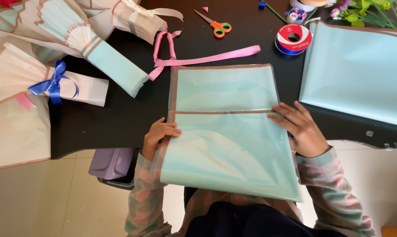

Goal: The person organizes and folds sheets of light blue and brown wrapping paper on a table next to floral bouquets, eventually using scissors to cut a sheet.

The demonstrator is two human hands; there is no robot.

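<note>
Left hand pinches folded teal wrapping sheet edge; right hand flat, fingers spread, pressing it on worktop.

The left hand is pinching the brown-edged left border of a folded pale blue wrapping sheet, while the right hand is lying flat on its right edge, fingertips touching the brown fold line. Beyond the fingers, a pink ribbon is stretching across the black table, with orange-handled scissors and a ribbon spool farther off. Well to the left of the left fingers, a wrapped cone with a blue bow is lying.
</note>
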